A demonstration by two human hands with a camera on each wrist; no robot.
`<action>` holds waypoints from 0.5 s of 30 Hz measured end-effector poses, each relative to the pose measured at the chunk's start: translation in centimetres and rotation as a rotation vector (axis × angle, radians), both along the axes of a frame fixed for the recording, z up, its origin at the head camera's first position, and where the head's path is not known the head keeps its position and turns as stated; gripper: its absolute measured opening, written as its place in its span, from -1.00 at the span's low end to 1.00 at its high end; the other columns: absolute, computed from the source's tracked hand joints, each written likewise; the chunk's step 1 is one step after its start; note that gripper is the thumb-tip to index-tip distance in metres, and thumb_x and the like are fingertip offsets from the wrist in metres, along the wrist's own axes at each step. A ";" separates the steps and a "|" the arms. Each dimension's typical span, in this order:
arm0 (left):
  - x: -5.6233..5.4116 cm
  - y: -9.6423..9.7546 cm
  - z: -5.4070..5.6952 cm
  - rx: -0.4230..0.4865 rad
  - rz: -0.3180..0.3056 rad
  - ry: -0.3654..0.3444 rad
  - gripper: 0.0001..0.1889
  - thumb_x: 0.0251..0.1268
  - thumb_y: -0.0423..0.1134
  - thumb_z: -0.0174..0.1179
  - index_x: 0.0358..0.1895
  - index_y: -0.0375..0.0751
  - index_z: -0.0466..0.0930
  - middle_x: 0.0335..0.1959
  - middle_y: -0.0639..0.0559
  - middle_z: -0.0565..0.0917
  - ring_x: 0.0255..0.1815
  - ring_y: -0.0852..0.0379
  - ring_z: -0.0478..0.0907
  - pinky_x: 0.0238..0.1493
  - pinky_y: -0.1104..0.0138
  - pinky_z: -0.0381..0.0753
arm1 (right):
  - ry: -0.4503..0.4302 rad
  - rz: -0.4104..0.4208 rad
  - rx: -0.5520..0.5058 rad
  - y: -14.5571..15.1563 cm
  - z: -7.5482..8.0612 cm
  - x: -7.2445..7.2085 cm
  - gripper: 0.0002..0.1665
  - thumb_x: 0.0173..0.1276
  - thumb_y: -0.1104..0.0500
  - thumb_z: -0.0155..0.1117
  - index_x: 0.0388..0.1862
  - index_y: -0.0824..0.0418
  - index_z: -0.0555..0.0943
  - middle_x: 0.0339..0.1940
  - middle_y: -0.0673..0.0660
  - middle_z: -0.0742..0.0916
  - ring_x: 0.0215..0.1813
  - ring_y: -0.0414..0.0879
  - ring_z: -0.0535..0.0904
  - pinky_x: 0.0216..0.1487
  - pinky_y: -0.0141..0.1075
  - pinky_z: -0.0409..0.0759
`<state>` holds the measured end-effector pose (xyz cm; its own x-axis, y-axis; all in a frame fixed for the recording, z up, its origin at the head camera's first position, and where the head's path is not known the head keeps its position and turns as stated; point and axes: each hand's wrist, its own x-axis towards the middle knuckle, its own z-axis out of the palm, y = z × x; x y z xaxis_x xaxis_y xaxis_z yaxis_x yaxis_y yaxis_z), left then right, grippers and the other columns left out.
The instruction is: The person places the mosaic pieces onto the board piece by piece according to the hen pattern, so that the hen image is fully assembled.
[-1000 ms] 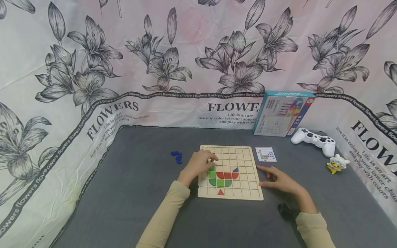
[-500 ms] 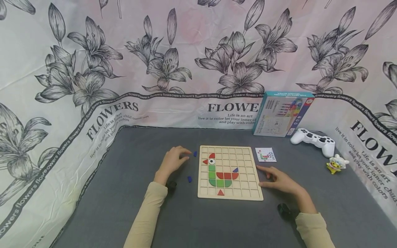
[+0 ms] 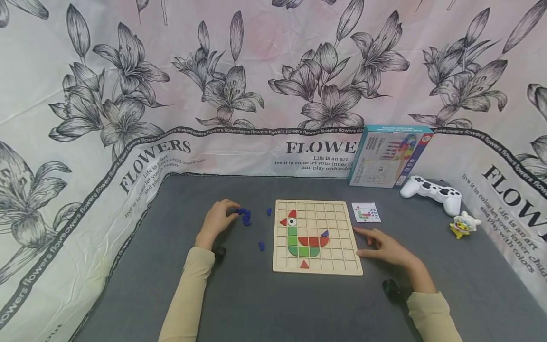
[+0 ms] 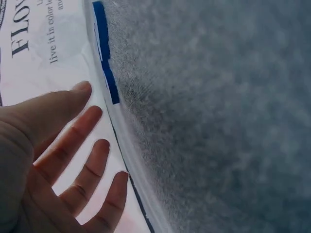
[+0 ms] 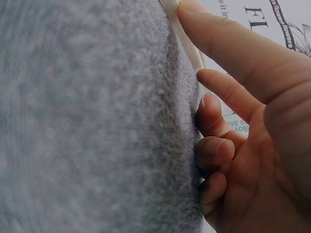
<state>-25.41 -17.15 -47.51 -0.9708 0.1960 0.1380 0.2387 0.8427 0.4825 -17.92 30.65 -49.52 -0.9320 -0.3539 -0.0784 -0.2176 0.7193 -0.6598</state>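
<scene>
My left hand (image 3: 217,220) is beside a small cluster of blue puzzle pieces (image 3: 246,218), its thumb and index fingertip right at the nearest ones. In the left wrist view its fingers (image 4: 90,170) are spread apart with nothing between them, and blue pieces (image 4: 104,53) lie past the thumb. A wooden grid board (image 3: 337,263) carries red, green and blue pieces and a white piece with an eye (image 3: 292,222), forming a bird. At the board's right edge, my right hand (image 3: 386,247) touches with thumb and index fingertip; its other fingers (image 5: 214,150) are bent and hold nothing.
Two single blue pieces (image 3: 261,246) lie between the cluster and the board. A small pattern card (image 3: 365,212) is right of the board. Behind stand a box (image 3: 389,159), a white game controller (image 3: 431,192) and a yellow-and-white figurine (image 3: 465,225).
My left hand has let go of the eye piece on the board and moved left to the blue cluster. My right hand has stayed at the board's edge.
</scene>
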 end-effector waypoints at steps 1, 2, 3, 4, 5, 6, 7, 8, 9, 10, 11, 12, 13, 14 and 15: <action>-0.1 -0.1 0.0 -0.006 0.000 -0.010 -0.71 0.19 -0.26 0.24 0.00 -0.12 0.62 0.03 -0.06 0.58 -0.09 -0.05 0.47 -0.11 0.06 0.48 | 0.006 0.001 -0.001 0.0 0.0 0.0 -0.16 0.11 -0.06 0.38 0.35 0.14 0.34 -0.36 0.06 0.37 -0.44 -0.19 0.22 -0.46 -0.37 0.20; -0.1 -0.1 -0.1 -0.014 -0.001 -0.019 -0.71 0.19 -0.26 0.24 0.01 -0.12 0.62 0.04 -0.08 0.57 -0.05 -0.08 0.47 -0.07 0.04 0.47 | 0.009 0.001 -0.001 0.0 0.0 0.0 -0.16 0.11 -0.06 0.38 0.35 0.15 0.34 -0.36 0.06 0.37 -0.45 -0.20 0.22 -0.46 -0.37 0.20; -0.2 -0.2 -0.1 -0.023 -0.001 -0.030 -0.70 0.18 -0.26 0.24 0.01 -0.13 0.61 0.05 -0.09 0.56 0.00 -0.10 0.46 -0.02 0.02 0.46 | 0.008 0.002 -0.001 0.0 0.0 0.0 -0.16 0.11 -0.06 0.38 0.35 0.15 0.33 -0.36 0.06 0.37 -0.45 -0.20 0.21 -0.47 -0.37 0.19; -0.3 -0.2 -0.1 -0.035 -0.001 -0.039 -0.69 0.18 -0.25 0.24 0.02 -0.13 0.61 0.06 -0.10 0.56 0.04 -0.12 0.45 0.02 0.00 0.45 | 0.007 0.001 0.000 0.0 0.0 0.1 -0.16 0.11 -0.06 0.38 0.35 0.15 0.33 -0.36 0.05 0.37 -0.45 -0.20 0.21 -0.47 -0.37 0.19; -0.4 -0.2 -0.2 -0.046 -0.001 -0.049 -0.69 0.18 -0.25 0.24 0.02 -0.14 0.61 0.07 -0.12 0.55 0.08 -0.14 0.44 0.05 -0.01 0.43 | 0.005 0.001 -0.001 0.0 0.0 0.0 -0.16 0.11 -0.06 0.38 0.35 0.15 0.33 -0.36 0.05 0.37 -0.45 -0.20 0.21 -0.47 -0.37 0.19; -0.5 -0.2 -0.2 -0.056 0.002 -0.059 -0.68 0.17 -0.25 0.25 0.02 -0.14 0.61 0.07 -0.13 0.55 0.09 -0.15 0.44 0.07 -0.02 0.42 | 0.001 0.001 -0.002 0.0 0.0 0.0 -0.16 0.11 -0.06 0.38 0.35 0.15 0.33 -0.36 0.06 0.37 -0.45 -0.19 0.21 -0.46 -0.37 0.20; -0.6 -0.2 -0.2 -0.065 0.005 -0.067 -0.68 0.17 -0.25 0.25 0.02 -0.14 0.61 0.06 -0.14 0.54 0.12 -0.17 0.43 0.09 -0.04 0.41 | -0.004 0.001 -0.002 0.0 0.0 0.0 -0.16 0.11 -0.06 0.38 0.35 0.15 0.33 -0.36 0.06 0.37 -0.44 -0.19 0.22 -0.46 -0.37 0.20; -0.7 -0.1 -0.2 -0.075 0.007 -0.072 -0.69 0.16 -0.25 0.26 0.01 -0.15 0.61 0.05 -0.14 0.55 0.13 -0.17 0.43 0.09 -0.04 0.41 | -0.007 0.001 -0.002 0.0 0.0 0.0 -0.16 0.11 -0.07 0.38 0.35 0.15 0.33 -0.36 0.06 0.37 -0.44 -0.19 0.22 -0.46 -0.37 0.20; -0.7 -0.1 -0.2 -0.081 0.010 -0.078 -0.70 0.16 -0.25 0.27 -0.01 -0.15 0.62 0.04 -0.15 0.55 0.12 -0.18 0.44 0.08 -0.05 0.42 | -0.009 0.000 -0.003 0.0 0.0 0.0 -0.15 0.11 -0.07 0.38 0.35 0.15 0.33 -0.36 0.06 0.37 -0.44 -0.19 0.22 -0.46 -0.37 0.20; -0.8 -0.1 -0.2 -0.083 0.013 -0.082 -0.71 0.15 -0.25 0.27 -0.03 -0.15 0.63 0.02 -0.14 0.55 0.11 -0.18 0.44 0.07 -0.04 0.42 | -0.010 0.000 -0.004 0.0 -0.1 0.0 -0.15 0.11 -0.07 0.38 0.35 0.15 0.33 -0.36 0.06 0.37 -0.44 -0.19 0.22 -0.46 -0.37 0.20; -0.9 -0.1 -0.2 -0.085 0.017 -0.086 -0.73 0.14 -0.25 0.28 -0.06 -0.15 0.63 0.00 -0.14 0.56 0.08 -0.17 0.46 0.05 -0.03 0.44 | -0.011 0.001 -0.005 0.0 -0.1 0.0 -0.15 0.11 -0.07 0.38 0.35 0.15 0.33 -0.36 0.06 0.37 -0.44 -0.19 0.22 -0.46 -0.37 0.20; -0.9 0.0 -0.2 -0.088 0.020 -0.087 -0.75 0.13 -0.25 0.28 -0.09 -0.14 0.65 -0.03 -0.13 0.56 0.06 -0.16 0.47 0.03 -0.03 0.45 | -0.011 0.001 -0.005 0.0 -0.1 0.0 -0.15 0.11 -0.07 0.38 0.35 0.15 0.33 -0.36 0.06 0.37 -0.44 -0.19 0.22 -0.46 -0.37 0.20; -1.0 0.0 -0.2 -0.091 0.022 -0.087 -0.77 0.13 -0.25 0.29 -0.12 -0.14 0.65 -0.06 -0.12 0.57 0.03 -0.15 0.48 0.01 -0.02 0.47 | -0.012 0.001 -0.005 0.0 -0.1 0.0 -0.15 0.11 -0.07 0.38 0.35 0.15 0.33 -0.36 0.06 0.37 -0.44 -0.19 0.22 -0.46 -0.37 0.20; -1.0 0.1 -0.2 -0.094 0.023 -0.085 -0.80 0.12 -0.24 0.30 -0.16 -0.14 0.66 -0.08 -0.11 0.57 0.01 -0.14 0.49 -0.01 0.00 0.48 | -0.011 0.002 -0.005 0.0 -0.1 0.0 -0.15 0.10 -0.07 0.38 0.35 0.14 0.33 -0.36 0.06 0.37 -0.44 -0.19 0.22 -0.46 -0.37 0.20; -1.0 0.1 -0.2 -0.095 0.025 -0.083 -0.82 0.11 -0.24 0.30 -0.19 -0.13 0.66 -0.10 -0.10 0.57 -0.01 -0.13 0.50 -0.03 0.00 0.48 | -0.012 0.001 -0.006 0.0 -0.1 0.0 -0.15 0.11 -0.07 0.38 0.35 0.14 0.33 -0.36 0.06 0.37 -0.44 -0.19 0.22 -0.46 -0.37 0.20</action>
